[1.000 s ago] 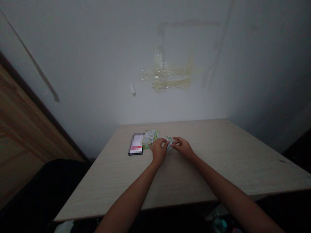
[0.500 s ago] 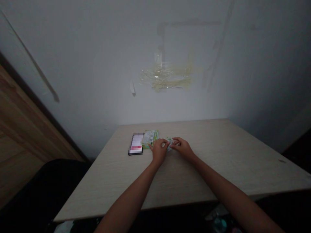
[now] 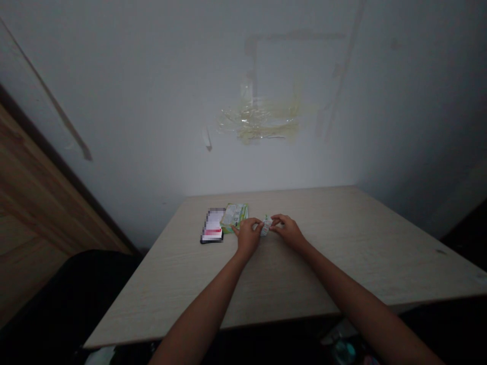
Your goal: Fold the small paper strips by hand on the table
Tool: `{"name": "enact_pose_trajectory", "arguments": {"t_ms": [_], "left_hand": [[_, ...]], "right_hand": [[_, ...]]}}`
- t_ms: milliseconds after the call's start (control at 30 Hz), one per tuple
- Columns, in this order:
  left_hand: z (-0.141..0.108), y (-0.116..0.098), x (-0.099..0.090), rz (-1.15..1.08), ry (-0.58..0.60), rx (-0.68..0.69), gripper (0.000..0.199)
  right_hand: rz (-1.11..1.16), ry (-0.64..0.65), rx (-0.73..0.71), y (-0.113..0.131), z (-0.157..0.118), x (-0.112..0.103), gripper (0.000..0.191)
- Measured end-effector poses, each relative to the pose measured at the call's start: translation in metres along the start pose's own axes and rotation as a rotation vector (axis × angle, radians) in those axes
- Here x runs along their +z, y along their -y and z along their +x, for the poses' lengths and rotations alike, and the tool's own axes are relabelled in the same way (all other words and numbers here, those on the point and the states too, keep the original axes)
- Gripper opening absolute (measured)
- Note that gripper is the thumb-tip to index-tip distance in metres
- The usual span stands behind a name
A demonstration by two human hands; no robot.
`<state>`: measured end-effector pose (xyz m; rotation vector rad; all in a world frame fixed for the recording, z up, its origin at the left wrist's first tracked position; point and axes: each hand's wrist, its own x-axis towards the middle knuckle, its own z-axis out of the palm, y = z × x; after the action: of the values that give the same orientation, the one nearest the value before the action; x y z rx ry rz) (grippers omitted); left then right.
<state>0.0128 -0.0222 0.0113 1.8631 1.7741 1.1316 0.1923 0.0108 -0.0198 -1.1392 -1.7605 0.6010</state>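
Observation:
Between my two hands is a small, pale packet [image 3: 266, 226] with printing and a touch of green, too small to name more exactly. My left hand [image 3: 249, 235] pinches its left side with thumb and forefinger. At its right side, my right hand [image 3: 288, 230] has thumb and fingertips closed on the edge. A green and white printed box [image 3: 235, 215] lies just beyond my left hand, which partly covers its near right corner. Left of the box, a dark-edged phone [image 3: 213, 225] with a blurred bright screen lies flat, touching or nearly touching it.
All this is on a pale wood-grain table [image 3: 182, 284] set against a grey wall [image 3: 152, 101] with old clear tape [image 3: 262, 121] on it. A black chair back [image 3: 87, 284] stands at the left, near wooden boards [image 3: 34, 203].
My hands have moved slightly apart, and more of the packet's printed face shows between them. The box has shifted slightly left against the phone.

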Motion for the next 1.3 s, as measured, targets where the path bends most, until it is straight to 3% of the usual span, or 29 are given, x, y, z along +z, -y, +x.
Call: {"name": "enact_pose_trajectory", "arguments": {"t_ms": [200, 367, 800, 1100, 1300], "left_hand": [[0.002, 0.005, 0.001, 0.011, 0.042, 0.046, 0.017], [0.005, 0.01, 0.002, -0.023, 0.098, 0.08, 0.019], [0.004, 0.009, -0.006, 0.074, 0.176, 0.141, 0.019], [0.005, 0.012, -0.012, 0.236, 0.217, 0.214, 0.041], [0.005, 0.01, -0.012, 0.208, 0.187, 0.201, 0.032]], "right_hand": [[-0.126, -0.009, -0.166, -0.002, 0.001, -0.007, 0.058], [-0.178, 0.065, -0.24, -0.004, 0.002, -0.01, 0.046], [-0.287, 0.083, -0.185, -0.001, 0.004, -0.019, 0.034], [-0.301, 0.111, -0.139, -0.004, 0.004, -0.02, 0.035], [-0.254, 0.109, -0.133, -0.006, 0.004, -0.019, 0.034]]}}
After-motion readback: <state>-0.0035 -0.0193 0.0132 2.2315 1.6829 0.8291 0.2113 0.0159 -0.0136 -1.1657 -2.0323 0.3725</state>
